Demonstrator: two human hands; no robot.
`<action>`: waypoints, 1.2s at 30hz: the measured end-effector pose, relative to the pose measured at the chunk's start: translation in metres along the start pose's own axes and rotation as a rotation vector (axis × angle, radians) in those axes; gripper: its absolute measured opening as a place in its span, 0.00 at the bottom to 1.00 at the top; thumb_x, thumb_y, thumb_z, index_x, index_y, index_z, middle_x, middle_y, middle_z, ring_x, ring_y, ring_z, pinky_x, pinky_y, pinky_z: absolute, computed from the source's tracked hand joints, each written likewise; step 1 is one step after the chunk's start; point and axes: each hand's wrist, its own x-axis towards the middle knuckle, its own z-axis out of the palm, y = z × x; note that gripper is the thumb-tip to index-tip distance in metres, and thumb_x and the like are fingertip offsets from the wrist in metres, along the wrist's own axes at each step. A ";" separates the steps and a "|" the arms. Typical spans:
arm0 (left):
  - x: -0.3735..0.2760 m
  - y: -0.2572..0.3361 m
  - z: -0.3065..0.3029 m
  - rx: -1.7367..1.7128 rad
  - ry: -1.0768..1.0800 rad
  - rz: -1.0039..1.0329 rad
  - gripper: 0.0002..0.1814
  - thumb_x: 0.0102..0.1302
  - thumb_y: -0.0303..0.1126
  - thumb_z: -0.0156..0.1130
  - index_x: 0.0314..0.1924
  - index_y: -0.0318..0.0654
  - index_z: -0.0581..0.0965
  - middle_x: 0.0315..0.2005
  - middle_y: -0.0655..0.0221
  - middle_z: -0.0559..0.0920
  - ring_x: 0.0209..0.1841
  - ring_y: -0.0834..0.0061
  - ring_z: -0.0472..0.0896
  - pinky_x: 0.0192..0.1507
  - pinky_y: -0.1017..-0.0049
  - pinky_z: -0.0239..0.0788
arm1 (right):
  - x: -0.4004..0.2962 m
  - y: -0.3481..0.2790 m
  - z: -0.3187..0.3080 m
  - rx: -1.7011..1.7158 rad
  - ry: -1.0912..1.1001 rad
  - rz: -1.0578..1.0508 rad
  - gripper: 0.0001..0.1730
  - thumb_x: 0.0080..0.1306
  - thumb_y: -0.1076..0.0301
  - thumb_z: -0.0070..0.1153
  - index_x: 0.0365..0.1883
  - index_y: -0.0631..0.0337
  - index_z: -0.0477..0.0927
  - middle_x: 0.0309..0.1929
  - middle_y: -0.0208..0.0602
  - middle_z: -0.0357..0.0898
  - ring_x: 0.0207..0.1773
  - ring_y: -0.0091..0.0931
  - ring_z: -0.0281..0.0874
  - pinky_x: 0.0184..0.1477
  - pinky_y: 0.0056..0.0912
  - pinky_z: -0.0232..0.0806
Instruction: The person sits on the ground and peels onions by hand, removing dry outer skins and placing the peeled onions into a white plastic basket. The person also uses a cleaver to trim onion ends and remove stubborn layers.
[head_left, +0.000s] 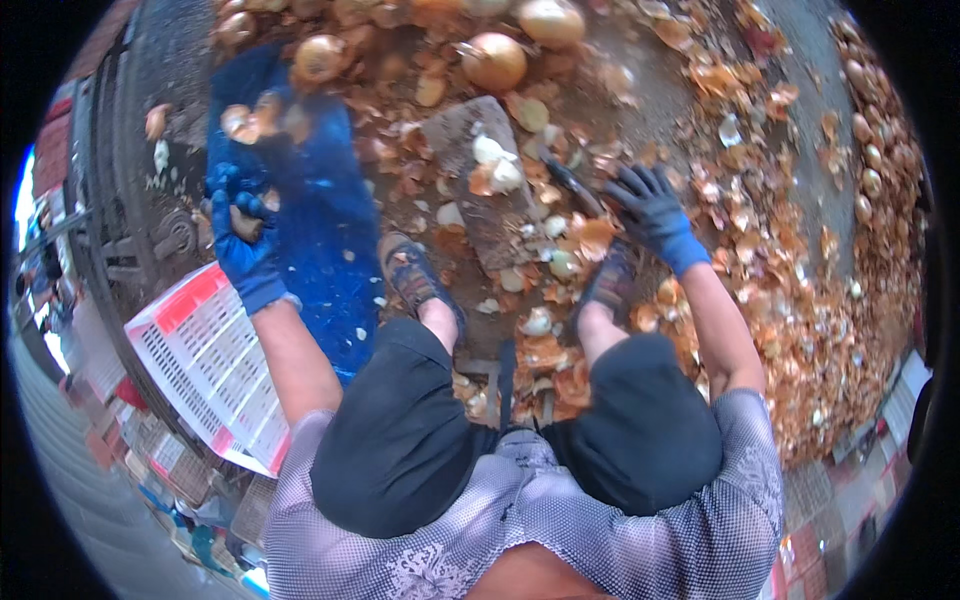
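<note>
My left hand (246, 236), in a blue work glove, is over the left edge of a blue plastic sheet (322, 225). Its fingers curl around a brownish patch, too blurred to tell as a held piece or a soiled palm. Blurred onions (241, 124) show beyond it, over the sheet's far part. My right hand (646, 206), in a dark grey glove with a blue cuff, has its fingers spread and nothing in them. Just left of it a knife (574, 184) lies among onion skins. Pale peeled onions (499, 169) rest on a dirty flat slab (484, 210) between my feet.
Unpeeled onions (493, 61) lie at the far side. Loose skins (795, 322) are heaped to the right, with a row of onions (862, 135) beyond. A white and red plastic crate (217, 367) stands by my left forearm. My shoes (412, 270) flank the slab.
</note>
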 end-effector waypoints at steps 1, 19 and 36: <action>-0.005 0.005 0.010 0.143 0.007 0.023 0.14 0.71 0.32 0.57 0.54 0.37 0.76 0.44 0.62 0.82 0.35 0.74 0.81 0.35 0.75 0.78 | -0.018 0.018 0.005 0.017 0.017 -0.005 0.31 0.60 0.61 0.57 0.64 0.45 0.71 0.66 0.41 0.68 0.70 0.40 0.61 0.71 0.48 0.52; -0.091 -0.174 0.220 1.330 -1.023 0.733 0.30 0.60 0.50 0.61 0.59 0.43 0.74 0.58 0.55 0.74 0.61 0.51 0.70 0.60 0.52 0.61 | 0.075 -0.114 -0.079 1.972 0.406 0.703 0.26 0.74 0.49 0.39 0.53 0.62 0.76 0.50 0.41 0.80 0.52 0.34 0.78 0.56 0.42 0.71; 0.164 -0.117 0.087 2.242 -0.057 0.171 0.45 0.50 0.35 0.75 0.68 0.50 0.63 0.68 0.48 0.60 0.67 0.46 0.64 0.66 0.56 0.62 | 0.050 -0.053 -0.074 1.386 0.663 1.008 0.15 0.72 0.56 0.51 0.30 0.57 0.73 0.20 0.25 0.65 0.20 0.21 0.63 0.29 0.33 0.72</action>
